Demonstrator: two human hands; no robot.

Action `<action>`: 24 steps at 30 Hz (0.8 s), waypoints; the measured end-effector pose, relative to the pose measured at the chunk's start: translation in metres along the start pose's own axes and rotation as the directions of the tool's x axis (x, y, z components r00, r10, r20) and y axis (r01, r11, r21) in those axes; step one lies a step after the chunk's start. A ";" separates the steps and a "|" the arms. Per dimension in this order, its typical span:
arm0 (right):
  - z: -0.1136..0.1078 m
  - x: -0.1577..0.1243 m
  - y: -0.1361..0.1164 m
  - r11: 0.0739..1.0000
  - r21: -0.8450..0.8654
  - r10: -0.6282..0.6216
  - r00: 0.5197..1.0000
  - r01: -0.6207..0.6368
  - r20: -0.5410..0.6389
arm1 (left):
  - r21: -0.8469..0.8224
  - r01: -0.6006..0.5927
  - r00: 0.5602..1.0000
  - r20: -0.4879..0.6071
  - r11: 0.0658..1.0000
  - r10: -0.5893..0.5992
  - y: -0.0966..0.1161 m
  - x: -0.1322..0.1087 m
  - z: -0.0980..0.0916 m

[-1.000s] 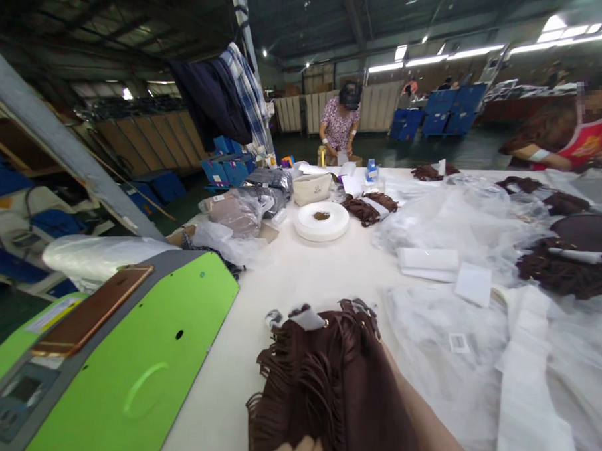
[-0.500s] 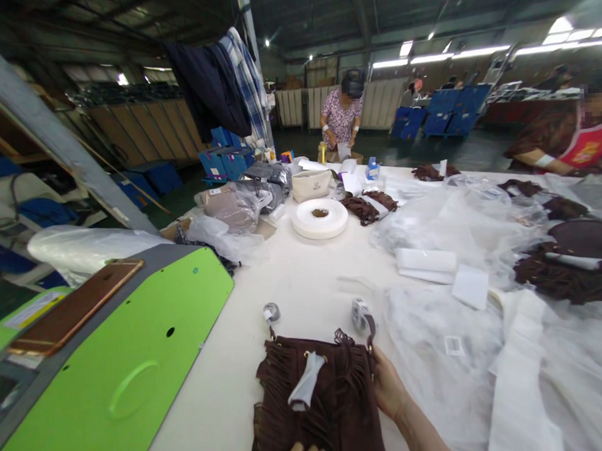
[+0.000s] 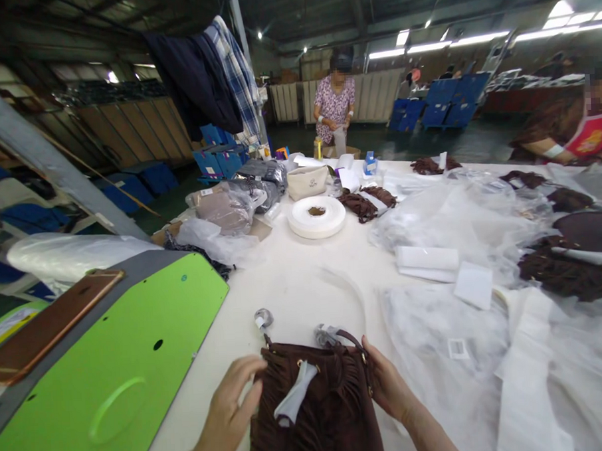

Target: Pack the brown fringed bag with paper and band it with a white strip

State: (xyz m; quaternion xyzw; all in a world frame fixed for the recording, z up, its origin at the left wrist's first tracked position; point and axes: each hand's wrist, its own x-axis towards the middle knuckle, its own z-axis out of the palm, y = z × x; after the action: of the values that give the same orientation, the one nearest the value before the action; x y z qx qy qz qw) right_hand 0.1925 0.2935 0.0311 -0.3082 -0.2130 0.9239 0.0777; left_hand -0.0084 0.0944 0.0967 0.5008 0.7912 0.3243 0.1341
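A dark brown bag [image 3: 334,410] with gathered sides and fringe lies before me on the white table. A pale wrapper [image 3: 296,393] covers the tie on its front. My right hand [image 3: 388,384] grips its upper right edge, by the brown strap [image 3: 355,343]. At the upper left edge is my left hand [image 3: 233,401], its fingers bent and the thumb apart; whether it touches the bag I cannot tell. Grey wrapping covers a strap fitting [image 3: 263,318] beyond the left corner, and more wrapped hardware [image 3: 326,335] lies at the top edge.
Left stands a green machine panel [image 3: 151,338] with a phone [image 3: 56,322] on top. A white tape roll [image 3: 316,216] and a cream pouch [image 3: 308,182] sit farther back. Clear plastic bags [image 3: 445,339] and brown fringed bags [image 3: 572,267] cover the right. Two co-workers stand beyond.
My left hand has moved from the bag's lower front to its upper left side. The right strap's wrapped hardware has shifted left to the top edge. The front fringe hangs differently.
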 end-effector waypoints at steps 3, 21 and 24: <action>0.001 -0.004 -0.002 0.997 -0.070 -0.025 1.000 0.023 -0.016 | -0.017 0.169 0.920 0.362 0.985 -0.152 0.003 0.057 0.015; -0.066 -0.068 0.035 0.991 -0.047 -0.128 0.988 0.125 -0.084 | 0.153 -0.360 0.500 0.865 0.920 0.052 0.034 0.085 0.083; -0.074 -0.069 0.043 0.992 0.110 -0.034 0.968 0.063 -0.248 | 0.174 -0.393 0.508 0.860 0.903 0.056 0.037 0.074 0.089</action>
State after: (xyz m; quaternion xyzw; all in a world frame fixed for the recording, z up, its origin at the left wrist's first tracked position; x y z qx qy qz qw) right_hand 0.2917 0.2618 -0.0037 -0.4100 -0.1546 0.8873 0.1440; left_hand 0.0315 0.2034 0.0617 0.7090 0.5997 -0.0855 0.3611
